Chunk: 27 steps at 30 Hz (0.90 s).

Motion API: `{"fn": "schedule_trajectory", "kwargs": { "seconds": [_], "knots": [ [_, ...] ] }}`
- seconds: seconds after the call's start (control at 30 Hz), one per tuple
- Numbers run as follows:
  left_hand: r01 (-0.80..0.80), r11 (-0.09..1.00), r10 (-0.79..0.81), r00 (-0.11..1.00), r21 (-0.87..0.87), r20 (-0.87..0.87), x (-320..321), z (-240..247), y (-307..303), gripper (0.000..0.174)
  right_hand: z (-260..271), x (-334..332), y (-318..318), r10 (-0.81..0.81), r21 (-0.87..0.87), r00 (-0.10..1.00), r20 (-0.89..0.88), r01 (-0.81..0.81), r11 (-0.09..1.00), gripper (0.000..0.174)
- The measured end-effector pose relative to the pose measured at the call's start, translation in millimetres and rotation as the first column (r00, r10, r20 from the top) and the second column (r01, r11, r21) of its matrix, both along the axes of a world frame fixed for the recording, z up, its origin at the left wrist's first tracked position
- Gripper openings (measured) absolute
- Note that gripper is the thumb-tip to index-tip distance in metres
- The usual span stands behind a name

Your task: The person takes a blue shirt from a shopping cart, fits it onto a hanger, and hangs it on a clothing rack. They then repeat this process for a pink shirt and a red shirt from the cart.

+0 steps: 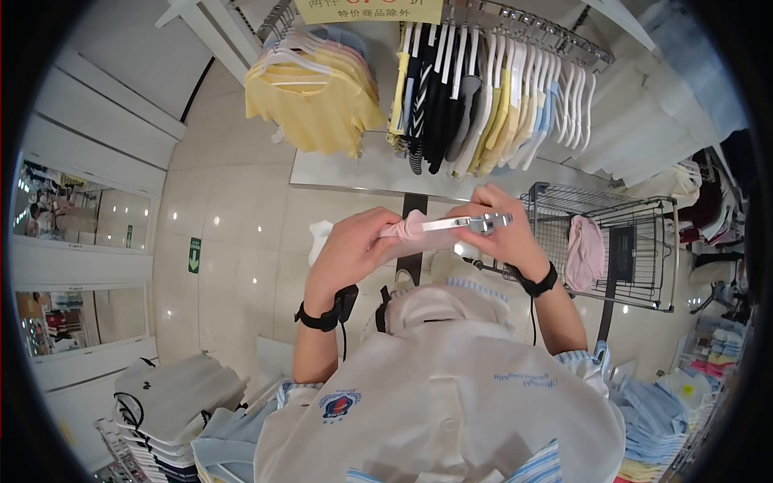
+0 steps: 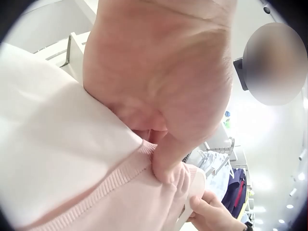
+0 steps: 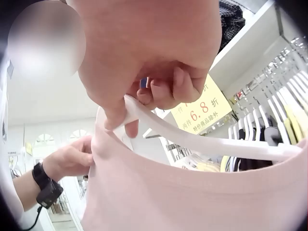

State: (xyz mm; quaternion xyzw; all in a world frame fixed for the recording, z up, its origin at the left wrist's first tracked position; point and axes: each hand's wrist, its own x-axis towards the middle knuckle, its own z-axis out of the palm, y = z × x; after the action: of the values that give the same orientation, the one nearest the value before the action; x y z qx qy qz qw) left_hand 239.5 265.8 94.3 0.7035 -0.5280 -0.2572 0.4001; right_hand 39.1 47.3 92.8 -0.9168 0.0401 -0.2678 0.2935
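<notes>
In the middle of the picture I see my left hand [image 1: 350,245] pinching the pink top [image 1: 409,229] by its edge. Just to the right, my right hand [image 1: 506,235] is curled around the white hanger [image 1: 448,224], which touches the top. A wire basket [image 1: 644,241] stands at the far right.
</notes>
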Motion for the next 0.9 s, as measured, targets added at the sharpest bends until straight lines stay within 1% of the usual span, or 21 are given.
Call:
{"fn": "schedule_trajectory", "kwargs": {
  "seconds": [0.07, 0.1, 0.13, 0.2, 0.3, 0.33, 0.37, 0.4, 0.43, 0.5, 0.53, 0.57, 0.63, 0.67, 0.7, 0.73, 0.77, 0.8, 0.83, 0.87, 0.9],
  "knots": [
    [-0.022, 0.999, 0.022, 1.0, -0.031, -0.002, -4.8, -0.3, -3.3, 0.026, -2.7, -3.1, -4.6, -0.02, 0.042, 0.977, -0.213, 0.029, 0.999, 0.023],
    [-0.053, 0.997, 0.053, 0.999, -0.06, -0.007, -6.3, -0.7, -5.0, 0.026, -1.9, -4.4, -7.9, -0.033, 0.039, 0.977, -0.21, 0.042, 0.998, 0.023],
    [-0.039, 0.997, 0.039, 0.999, -0.062, -0.006, -5.7, -2.3, -4.4, 0.026, -1.2, -6.9, -11.2, -0.053, 0.096, 0.983, -0.176, 0.07, 0.993, 0.023],
    [-0.141, 0.989, 0.147, 0.972, -0.046, 0.181, -4.3, -8.4, -1.2, 0.028, 3.7, -14.1, -19.3, -0.089, 0.153, 0.985, -0.146, 0.111, 0.982, 0.024],
    [-0.134, 0.988, 0.141, 0.986, -0.079, 0.093, -5.6, -15.0, -3.5, 0.031, 15.9, -23.2, -35.9, -0.159, 0.123, 0.975, -0.157, 0.179, 0.976, 0.027],
    [-0.123, 0.989, 0.13, 0.987, -0.081, 0.094, -6.4, -15.9, -5.3, 0.031, 16.4, -24.8, -40.7, -0.18, 0.122, 0.978, -0.1, 0.192, 0.974, 0.025],
    [-0.115, 0.983, 0.136, 0.98, -0.146, 0.146, -9.6, -16.9, -8.2, 0.031, 17.0, -27.1, -43.0, -0.198, 0.121, 0.979, -0.045, 0.202, 0.972, 0.022],
    [-0.105, 0.972, 0.147, 0.969, -0.212, 0.196, -14.2, -18.5, -12.0, 0.031, 21.3, -30.3, -42.6, -0.185, 0.136, 0.975, -0.119, 0.201, 0.97, 0.023],
    [-0.099, 0.971, 0.142, 0.971, -0.216, 0.195, -24.0, -21.3, -15.5, 0.031, 24.6, -30.4, -44.5, -0.192, 0.131, 0.974, -0.119, 0.207, 0.969, 0.023],
    [-0.177, 0.961, 0.195, 0.978, -0.211, 0.068, -54.4, -30.2, -22.6, 0.03, 30.8, -28.2, -51.5, -0.216, 0.075, 0.976, 0.011, 0.215, 0.974, 0.028],
    [-0.174, 0.961, 0.191, 0.98, -0.215, 0.059, -64.9, -34.9, -25.9, 0.03, 24.9, -35.1, -54.1, -0.178, 0.292, 0.958, -0.224, 0.24, 0.926, 0.039],
    [-0.173, 0.961, 0.189, 0.98, -0.216, 0.056, -74.5, -36.5, -29.3, 0.03, 16.3, -36.8, -55.7, -0.18, 0.289, 0.957, -0.227, 0.243, 0.926, 0.039],
    [-0.15, 0.964, 0.158, 0.987, -0.219, 0.021, -91.0, -38.4, -35.0, 0.032, 0.4, -37.2, -57.3, -0.098, 0.5, 0.988, -0.117, 0.144, 0.854, 0.039],
    [-0.145, 0.965, 0.154, 0.988, -0.22, 0.022, -99.6, -39.3, -38.7, 0.032, -1.0, -36.6, -60.4, -0.126, 0.405, 0.984, -0.128, 0.167, 0.899, 0.034],
    [-0.075, 0.976, 0.076, 0.997, -0.206, -0.006, -109.5, -39.6, -42.1, 0.035, -3.8, -33.8, -61.5, -0.13, 0.404, 0.983, -0.129, 0.171, 0.899, 0.034],
    [-0.006, 0.981, -0.001, 0.999, -0.196, -0.037, -115.0, -38.3, -42.9, 0.038, -7.3, -30.9, -63.1, -0.15, 0.618, 0.986, -0.068, 0.159, 0.77, 0.03],
    [-0.007, 0.98, 0.0, 0.999, -0.2, -0.039, -116.6, -35.3, -41.1, 0.038, -8.0, -27.4, -66.5, -0.182, 0.793, 0.983, -0.012, 0.12, 0.597, 0.027],
    [0.177, 0.953, -0.199, 0.978, -0.245, -0.065, -118.2, -27.5, -39.4, 0.043, -1.3, -23.2, -72.8, -0.147, 0.843, 0.988, 0.048, 0.038, 0.536, 0.024],
    [0.35, 0.889, -0.387, 0.918, -0.294, -0.079, -118.8, -23.5, -37.9, 0.047, 5.7, -21.4, -72.7, -0.139, 0.84, 0.989, 0.045, 0.038, 0.541, 0.024],
    [0.418, 0.866, -0.443, 0.896, -0.274, -0.034, -113.4, -31.7, -36.2, 0.049, 15.6, -19.4, -72.5, -0.097, 0.868, 0.993, 0.07, -0.012, 0.497, 0.023],
    [0.411, 0.867, -0.437, 0.899, -0.282, -0.034, -105.2, -36.0, -35.3, 0.049, 22.3, -17.6, -71.6, -0.056, 0.891, 0.994, 0.095, -0.06, 0.449, 0.023]
  ]
}}
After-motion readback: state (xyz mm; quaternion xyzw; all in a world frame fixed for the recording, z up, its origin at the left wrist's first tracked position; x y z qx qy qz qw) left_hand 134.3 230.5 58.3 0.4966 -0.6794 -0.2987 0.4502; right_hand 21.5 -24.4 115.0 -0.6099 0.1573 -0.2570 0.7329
